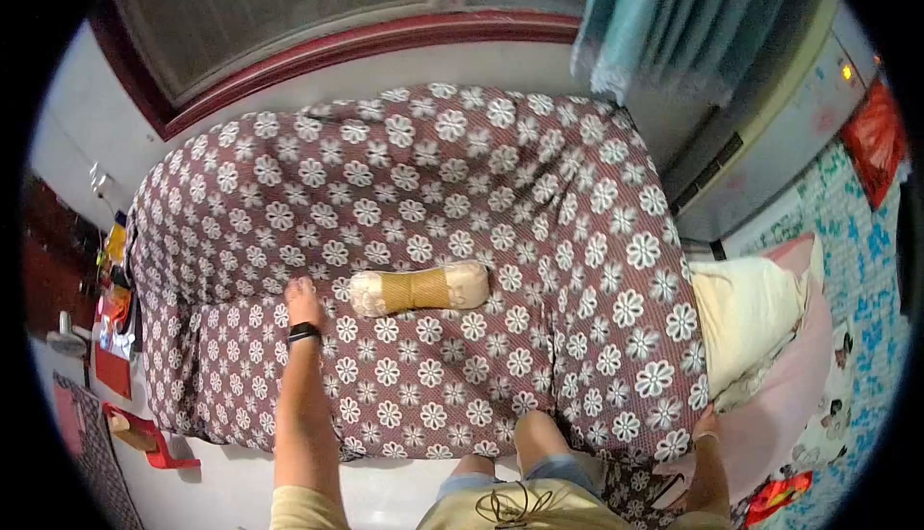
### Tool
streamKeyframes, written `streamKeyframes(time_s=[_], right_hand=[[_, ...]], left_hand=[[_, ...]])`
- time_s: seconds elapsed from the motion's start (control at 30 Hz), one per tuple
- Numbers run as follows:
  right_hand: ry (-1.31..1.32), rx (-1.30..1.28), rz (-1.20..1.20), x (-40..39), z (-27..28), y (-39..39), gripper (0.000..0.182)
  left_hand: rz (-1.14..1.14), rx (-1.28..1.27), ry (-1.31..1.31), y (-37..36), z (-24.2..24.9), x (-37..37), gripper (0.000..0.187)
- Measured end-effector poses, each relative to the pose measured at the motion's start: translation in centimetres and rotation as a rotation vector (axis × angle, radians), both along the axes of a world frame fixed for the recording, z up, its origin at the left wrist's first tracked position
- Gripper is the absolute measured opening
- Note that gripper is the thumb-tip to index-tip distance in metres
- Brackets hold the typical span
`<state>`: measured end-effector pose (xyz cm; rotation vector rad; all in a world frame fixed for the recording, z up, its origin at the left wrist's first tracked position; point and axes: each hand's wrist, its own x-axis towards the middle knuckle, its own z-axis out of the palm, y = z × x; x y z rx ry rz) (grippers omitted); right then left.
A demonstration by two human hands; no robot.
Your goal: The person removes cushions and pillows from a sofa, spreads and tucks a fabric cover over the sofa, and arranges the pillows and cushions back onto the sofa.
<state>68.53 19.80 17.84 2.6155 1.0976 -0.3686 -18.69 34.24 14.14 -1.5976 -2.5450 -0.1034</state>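
A sofa-like piece is draped in a brown cover (404,183) with white flowers. On its seat lies a bolster (419,289), cream at both ends with a tan band round its middle. My left hand (302,299), with a black band on the wrist, rests on the cover just left of the bolster, not touching it; its fingers are foreshortened and blurred. At the cover's right front corner my right hand (707,424) is beside a pink cloth (780,414) and a cream pillow (746,313). Its fingers are too small to make out.
Behind the cover is a window with a red frame (385,39), and a blue curtain (674,29) hangs at the right. A pale cabinet (770,126) stands at the back right. A red stool (154,439) is at the left. My knee (539,434) touches the front edge.
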Motion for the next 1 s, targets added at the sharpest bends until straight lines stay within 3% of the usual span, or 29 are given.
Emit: streamKeyframes(time_s=[0.03,0.1,0.13,0.2,0.27,0.33,0.37,0.53,0.63,0.73,0.83,0.9,0.93,1.0], right_hand=[[-0.143,-0.21,0.19,-0.2,1.0,1.1,0.056],[-0.231,-0.345,0.287,-0.2,3.1,5.0,0.049],[-0.165,-0.277,0.195,-0.8,4.4,8.0,0.046],[-0.191,-0.089,0.265,-5.1,7.8,14.7,0.039],[-0.181,0.015,0.42,-9.2,11.1,22.2,0.04],[-0.322,0.418,0.799,-10.7,11.3,29.7,0.039],[-0.135,0.317,0.694,-18.6,18.2,32.5,0.039],[0.018,0.607,1.161,-30.1,24.1,48.8,0.039],[0.051,0.557,1.329,-36.3,21.9,58.6,0.038],[0.096,0.498,1.462,-41.2,15.1,68.2,0.037],[0.288,0.519,1.399,-46.8,8.6,74.1,0.044],[0.447,0.695,1.336,-49.6,4.0,76.6,0.05],[0.474,0.658,1.253,-51.1,3.9,75.8,0.053],[0.333,0.738,1.341,-52.6,0.9,75.7,0.034]], left_hand=[[0.128,-0.048,-0.069,-1.5,4.1,-1.6,0.048],[0.247,0.05,-0.065,-3.7,3.1,-8.3,0.05],[0.279,0.093,-0.095,-4.1,3.7,-9.3,0.052],[0.347,0.159,-0.189,-4.9,6.5,-9.5,0.06],[0.331,0.209,-0.187,-4.4,5.9,-9.5,0.061],[0.278,0.214,-0.171,-3.6,4.5,-9.8,0.061],[0.28,0.272,-0.14,-3.0,3.6,-9.3,0.061],[0.287,0.425,-0.191,2.6,-0.5,-7.6,0.057],[0.242,0.531,-0.171,9.8,-1.5,-4.6,0.053],[0.19,0.589,-0.255,19.5,0.6,-0.6,0.053],[0.251,0.692,-0.344,29.4,1.6,2.4,0.058],[0.343,0.747,-0.52,35.7,1.6,2.3,0.06],[0.404,0.872,-0.708,38.6,2.0,2.4,0.061],[0.573,1.041,-1.133,42.7,5.0,4.8,0.069]])
